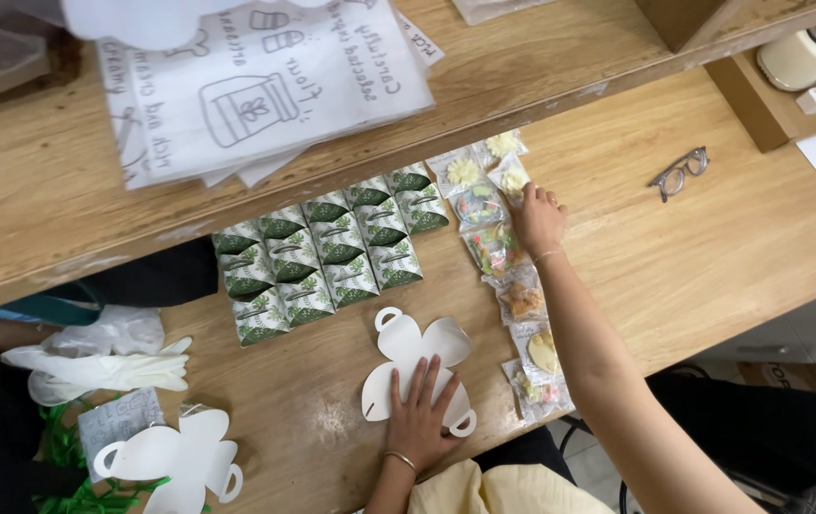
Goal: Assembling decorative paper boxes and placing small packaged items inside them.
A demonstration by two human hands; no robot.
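Left hand flat on box blank; right hand's grip pinches a treat packet.

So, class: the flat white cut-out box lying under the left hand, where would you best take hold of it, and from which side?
Probably by the looped tab at the far end of the flat white cut-out box, coming from above. The sheet lies flat on the table, so its edges give little purchase, the left hand covers its near half, and that loop sticks out uncovered.
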